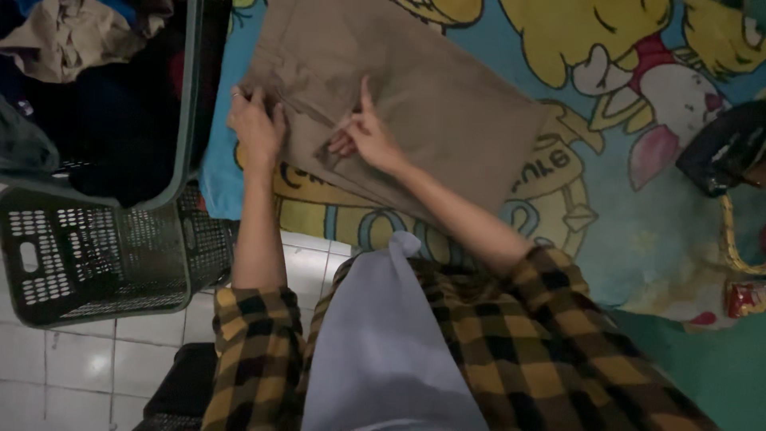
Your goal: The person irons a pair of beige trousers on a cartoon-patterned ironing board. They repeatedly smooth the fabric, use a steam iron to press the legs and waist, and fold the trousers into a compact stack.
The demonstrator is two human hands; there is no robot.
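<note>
brown trousers [415,104] lie folded flat on a cartoon-print mat [638,223], spread so the cloth stays smooth. left hand [257,128] presses down on the near edge, fingers closed over it, pinning the fabric. right hand [369,132] pinches a fold beside it, index finger raised. dark laundry basket [96,255] of clothes stands just left of the mat.

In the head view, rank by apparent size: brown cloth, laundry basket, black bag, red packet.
1. Brown cloth and laundry basket: look alike, both cropped, unranked.
2. Black bag.
3. Red packet.
</note>
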